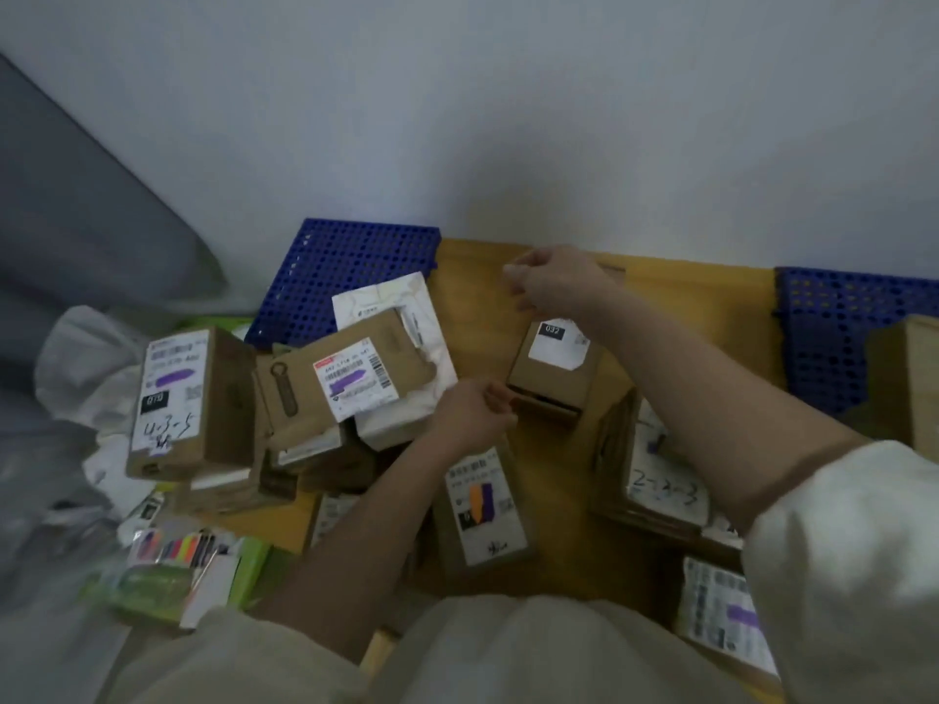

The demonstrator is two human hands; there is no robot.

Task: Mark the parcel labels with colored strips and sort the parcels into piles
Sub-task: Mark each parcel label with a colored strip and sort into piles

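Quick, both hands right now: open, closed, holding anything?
Left hand: fingers curled, nothing visibly held, beside the small box.
Right hand: raised above that box, fingertips pinched together; whether they hold a strip cannot be told.

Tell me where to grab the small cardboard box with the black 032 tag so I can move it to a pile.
Grip the small cardboard box across its two brown side walls, coming down from above. It stands apart on the wooden board, its labelled top tilted up toward you, with bare board on its left, so fingers probably fit there. The right forearm crosses its right edge, so that side is less certain.
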